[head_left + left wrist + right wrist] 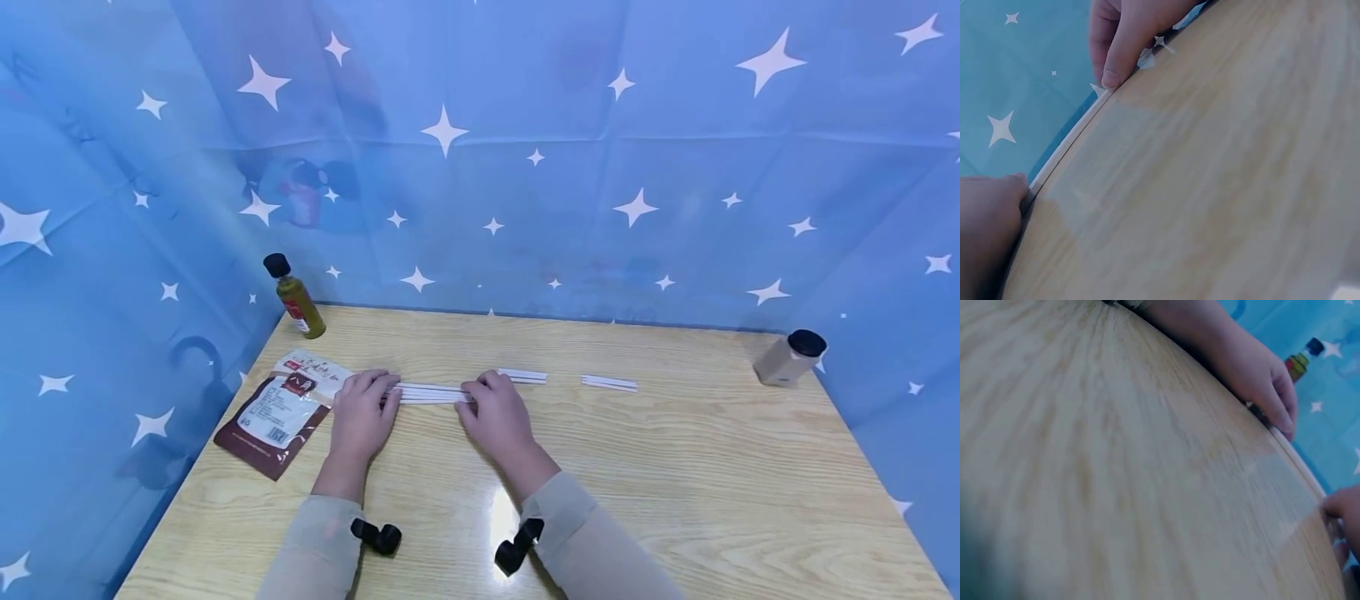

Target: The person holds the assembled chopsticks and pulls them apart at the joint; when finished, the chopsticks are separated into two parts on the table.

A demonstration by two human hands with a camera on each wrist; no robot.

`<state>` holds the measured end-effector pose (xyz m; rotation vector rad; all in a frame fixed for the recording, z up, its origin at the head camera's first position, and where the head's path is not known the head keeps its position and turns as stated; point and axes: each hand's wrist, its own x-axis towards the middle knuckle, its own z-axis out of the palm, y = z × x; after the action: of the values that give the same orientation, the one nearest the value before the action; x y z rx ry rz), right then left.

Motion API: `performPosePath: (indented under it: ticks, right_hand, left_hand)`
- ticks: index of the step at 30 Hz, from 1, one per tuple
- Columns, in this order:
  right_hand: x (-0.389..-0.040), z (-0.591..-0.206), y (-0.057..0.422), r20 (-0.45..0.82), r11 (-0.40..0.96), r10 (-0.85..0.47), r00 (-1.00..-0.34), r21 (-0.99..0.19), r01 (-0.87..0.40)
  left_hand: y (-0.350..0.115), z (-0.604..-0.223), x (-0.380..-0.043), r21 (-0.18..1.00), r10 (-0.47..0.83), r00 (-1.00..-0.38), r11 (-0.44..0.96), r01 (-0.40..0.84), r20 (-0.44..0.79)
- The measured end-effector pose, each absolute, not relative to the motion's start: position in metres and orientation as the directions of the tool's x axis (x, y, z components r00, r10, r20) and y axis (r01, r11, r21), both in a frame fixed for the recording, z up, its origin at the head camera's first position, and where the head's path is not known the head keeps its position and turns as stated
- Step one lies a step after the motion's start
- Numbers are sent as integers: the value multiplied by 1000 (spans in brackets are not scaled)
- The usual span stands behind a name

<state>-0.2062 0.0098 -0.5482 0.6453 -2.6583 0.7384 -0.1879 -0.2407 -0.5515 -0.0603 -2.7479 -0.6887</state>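
Several thin white strips (431,396) lie side by side on the wooden table, spanning the space between the two hands. My left hand (362,417) pinches their left end, thumb on the near side and fingers on the far side. At the right end, my right hand (497,415) holds them the same way. Seen edge-on in the left wrist view, the strips (1069,140) look like a low white band along the tabletop. Their ends are hidden under the fingers. What they are made of, I cannot tell.
Two short groups of white strips, one (525,377) just beyond my right hand and another (609,383) farther right, lie on the table (675,467). A brown-and-white packet (273,417) lies beside my left hand. An oil bottle (300,304) and a black-lidded jar (783,362) stand at the back.
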Motion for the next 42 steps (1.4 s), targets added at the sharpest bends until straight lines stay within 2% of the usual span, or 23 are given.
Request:
performPosePath:
  ticks: [13, 22, 33, 42]
  right_hand:
    - [-207, -551, 12, 377, 769, -343, -860, -413, -488]
    - [-206, -546, 12, 290, 759, -304, -907, -502, -415]
    - [-206, -544, 13, 297, 734, -298, -907, -536, -417]
    - [-206, -547, 16, 314, 648, -251, -916, -648, -400]
  left_hand:
    - [-242, -551, -188, 492, -41, -945, 861, 132, 325]
    - [-242, -553, -188, 492, -48, -949, 862, 119, 313]
    - [-243, -552, -188, 495, -25, -938, 854, 159, 345]
    - [-242, -551, -188, 511, -20, -941, 844, 165, 338]
